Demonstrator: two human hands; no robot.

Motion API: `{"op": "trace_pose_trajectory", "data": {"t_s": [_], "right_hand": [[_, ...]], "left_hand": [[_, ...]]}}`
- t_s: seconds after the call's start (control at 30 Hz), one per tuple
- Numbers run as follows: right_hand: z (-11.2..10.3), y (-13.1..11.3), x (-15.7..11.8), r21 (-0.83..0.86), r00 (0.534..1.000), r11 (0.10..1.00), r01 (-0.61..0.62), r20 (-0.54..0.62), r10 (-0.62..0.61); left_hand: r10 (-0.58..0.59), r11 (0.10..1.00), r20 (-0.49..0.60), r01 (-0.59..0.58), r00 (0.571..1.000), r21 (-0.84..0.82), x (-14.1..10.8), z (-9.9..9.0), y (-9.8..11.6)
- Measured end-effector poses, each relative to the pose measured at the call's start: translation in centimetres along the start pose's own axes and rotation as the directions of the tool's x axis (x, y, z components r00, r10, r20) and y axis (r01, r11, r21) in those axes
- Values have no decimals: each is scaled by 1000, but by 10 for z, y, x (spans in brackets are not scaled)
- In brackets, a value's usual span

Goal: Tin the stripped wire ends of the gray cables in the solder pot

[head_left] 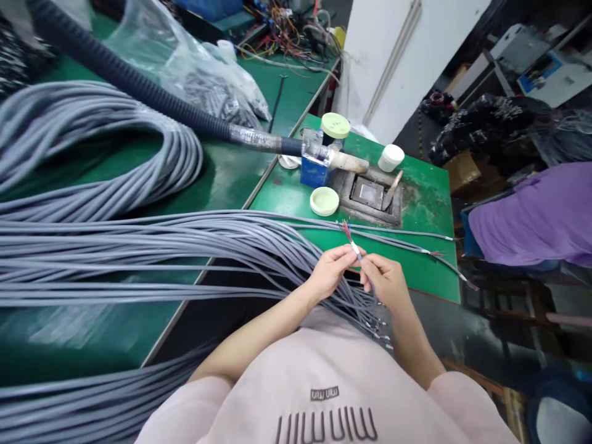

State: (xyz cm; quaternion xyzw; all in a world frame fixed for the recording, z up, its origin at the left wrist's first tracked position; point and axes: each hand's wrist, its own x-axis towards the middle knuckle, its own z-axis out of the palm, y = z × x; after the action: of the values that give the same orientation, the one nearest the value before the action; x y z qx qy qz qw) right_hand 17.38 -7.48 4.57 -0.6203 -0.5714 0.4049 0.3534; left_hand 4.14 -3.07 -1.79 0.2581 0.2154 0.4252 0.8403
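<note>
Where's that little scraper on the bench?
In the head view, right of centre, the scraper leans in the square metal pot on the green bench, just below the white-capped jar.

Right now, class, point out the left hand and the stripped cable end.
Left hand (329,272): head view, on the back of the hand.
Stripped cable end (346,232): head view, on the bare coloured wires.

Grey cables (139,243), multicoloured wire ends (346,232)
</note>
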Motion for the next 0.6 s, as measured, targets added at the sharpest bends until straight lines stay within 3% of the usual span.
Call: {"op": "trace_pose_trajectory", "data": {"t_s": [0.07,0.17,0.33,0.6], "right_hand": [[-5,-3,1,-140,998,988,60,-9,-62],[-12,-12,5,-319,973,936,148,-124,-196],[-9,-23,18,-457,948,875,163,-174,-267],[1,-29,24,-404,912,884,236,-221,-345]], "left_hand": [[9,1000,32,-9,999,0,-2,-1,2],[8,1000,52,-10,999,22,-4,-2,3],[-16,995,129,3,992,102,-8,0,-3],[-1,987,128,-19,992,157,-15,2,-3]]}}
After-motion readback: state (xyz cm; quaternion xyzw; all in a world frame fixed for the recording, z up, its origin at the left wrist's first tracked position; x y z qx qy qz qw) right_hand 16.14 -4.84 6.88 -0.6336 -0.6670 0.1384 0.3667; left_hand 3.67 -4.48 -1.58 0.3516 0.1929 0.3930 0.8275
